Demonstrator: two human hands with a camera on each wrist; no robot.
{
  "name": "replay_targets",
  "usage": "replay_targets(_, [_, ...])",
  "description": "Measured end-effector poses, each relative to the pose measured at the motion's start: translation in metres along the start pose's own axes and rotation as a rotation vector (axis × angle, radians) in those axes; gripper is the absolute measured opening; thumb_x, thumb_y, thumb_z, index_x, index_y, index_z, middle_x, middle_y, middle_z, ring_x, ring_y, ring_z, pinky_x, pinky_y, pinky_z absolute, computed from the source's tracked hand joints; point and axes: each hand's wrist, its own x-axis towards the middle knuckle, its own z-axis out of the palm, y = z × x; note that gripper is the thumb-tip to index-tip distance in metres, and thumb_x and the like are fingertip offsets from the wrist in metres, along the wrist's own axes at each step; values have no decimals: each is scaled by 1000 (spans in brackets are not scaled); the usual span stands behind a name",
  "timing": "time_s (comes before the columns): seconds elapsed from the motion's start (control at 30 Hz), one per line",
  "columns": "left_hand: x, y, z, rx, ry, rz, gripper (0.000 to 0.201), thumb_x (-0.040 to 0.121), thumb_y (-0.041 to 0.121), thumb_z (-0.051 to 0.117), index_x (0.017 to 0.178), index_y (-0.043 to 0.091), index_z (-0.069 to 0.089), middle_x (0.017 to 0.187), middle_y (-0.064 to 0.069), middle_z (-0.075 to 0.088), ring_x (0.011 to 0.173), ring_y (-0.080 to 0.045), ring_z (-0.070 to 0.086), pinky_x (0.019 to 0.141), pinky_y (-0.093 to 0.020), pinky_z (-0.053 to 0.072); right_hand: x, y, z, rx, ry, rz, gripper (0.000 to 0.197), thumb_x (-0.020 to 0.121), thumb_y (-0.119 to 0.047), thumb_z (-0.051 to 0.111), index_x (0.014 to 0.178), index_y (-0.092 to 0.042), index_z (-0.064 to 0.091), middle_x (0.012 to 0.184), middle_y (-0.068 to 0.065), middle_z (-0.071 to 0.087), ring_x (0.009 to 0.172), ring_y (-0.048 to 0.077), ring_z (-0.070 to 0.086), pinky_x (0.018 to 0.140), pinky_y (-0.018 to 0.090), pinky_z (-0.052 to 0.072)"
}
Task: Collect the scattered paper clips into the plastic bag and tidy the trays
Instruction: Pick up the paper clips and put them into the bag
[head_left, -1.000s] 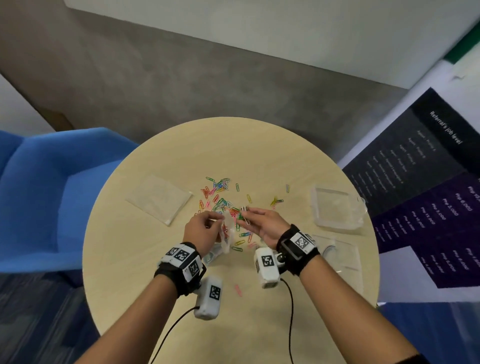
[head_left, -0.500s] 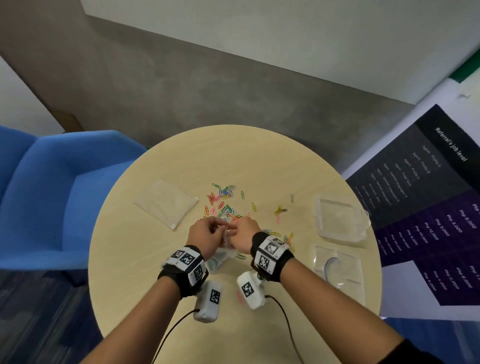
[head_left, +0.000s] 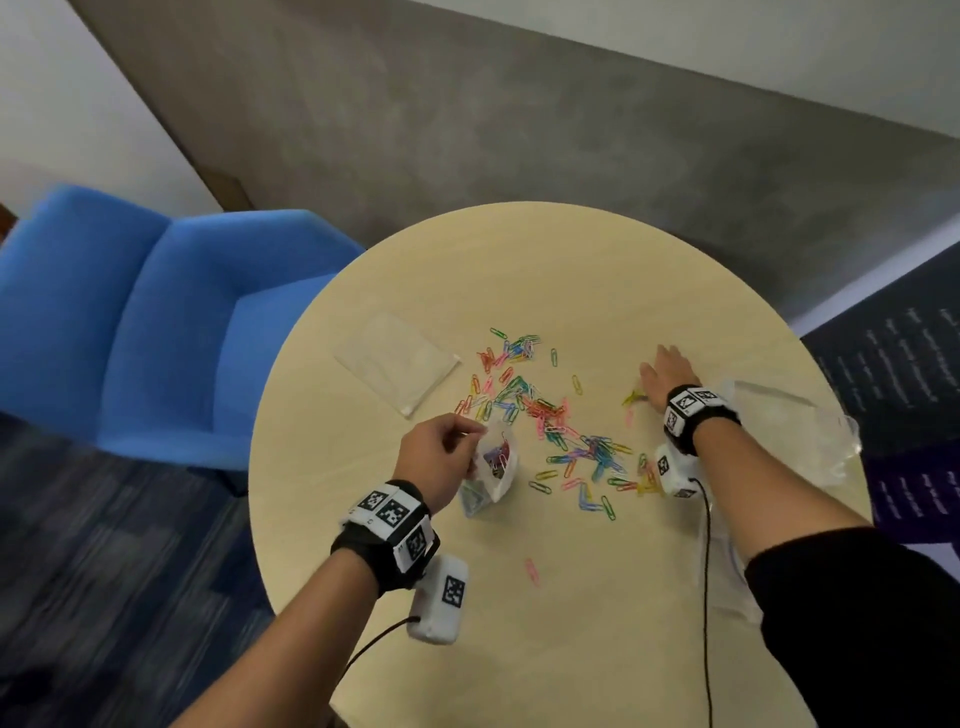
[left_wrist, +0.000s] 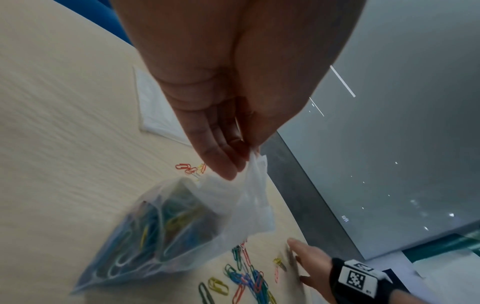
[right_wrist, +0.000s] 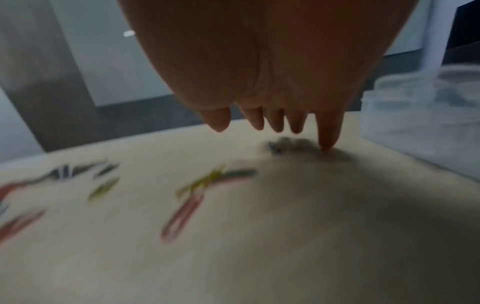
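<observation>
My left hand (head_left: 441, 451) pinches the top edge of a small clear plastic bag (head_left: 492, 470) that holds several coloured paper clips; in the left wrist view the bag (left_wrist: 166, 232) hangs from my fingertips (left_wrist: 228, 162) onto the round table (head_left: 571, 260). Several loose coloured paper clips (head_left: 550, 421) lie scattered across the table's middle. My right hand (head_left: 665, 374) stretches out flat to the right, fingers straight, one fingertip (right_wrist: 328, 142) touching down beside a small clip (right_wrist: 279, 147). A clear tray (head_left: 789, 426) sits just right of that hand.
A second flat clear bag (head_left: 397, 361) lies at the table's left. One pink clip (head_left: 532, 571) lies alone near the front. A blue armchair (head_left: 171, 332) stands left of the table. A dark poster (head_left: 893, 374) lies on the floor at right.
My right hand left the bag and reached out to the far right clips. The left hand kept hold of the bag. The view has shifted left.
</observation>
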Motion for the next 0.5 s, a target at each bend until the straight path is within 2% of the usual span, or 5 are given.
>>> replay_targets(0.17, [-1, 4, 2, 7, -13, 14, 14, 92, 11, 57, 91, 12, 70, 69, -6, 69, 55, -16, 64, 63, -31, 60, -58, -20, 33, -59, -47, -202, 57, 103, -37, 24, 152, -8, 16, 162, 10, 1, 149, 24, 6, 121, 37, 13])
replay_targets(0.23, [-2, 6, 5, 14, -26, 38, 14, 92, 11, 57, 91, 13, 71, 69, -6, 69, 56, -16, 64, 59, -26, 58, -98, -27, 46, -115, -80, -308, 63, 100, -48, 31, 153, -16, 17, 162, 11, 1, 149, 26, 6, 120, 38, 15])
replay_targets(0.33, [-4, 6, 7, 49, -39, 67, 15, 92, 12, 57, 90, 16, 71, 75, -7, 70, 61, -19, 66, 58, -24, 57, -149, -28, 69, -286, -117, -348, 75, 92, -58, 42, 153, -28, 12, 161, 9, -1, 149, 30, 6, 118, 45, 22])
replay_targets(0.4, [-4, 6, 5, 58, -40, 64, 14, 92, 14, 58, 90, 17, 72, 77, -7, 70, 65, -21, 66, 58, -23, 56, -169, -27, 80, -339, -80, -351, 66, 96, -45, 43, 152, -22, 17, 160, 11, 7, 146, 32, 14, 114, 44, 30])
replay_targets(0.5, [-5, 7, 3, 60, -40, 67, 13, 92, 15, 58, 91, 17, 71, 77, -8, 70, 64, -19, 65, 57, -20, 54, -182, -24, 90, -355, 26, -433, 45, 97, -8, 40, 142, -8, 37, 149, 15, 32, 132, 32, 35, 101, 39, 42])
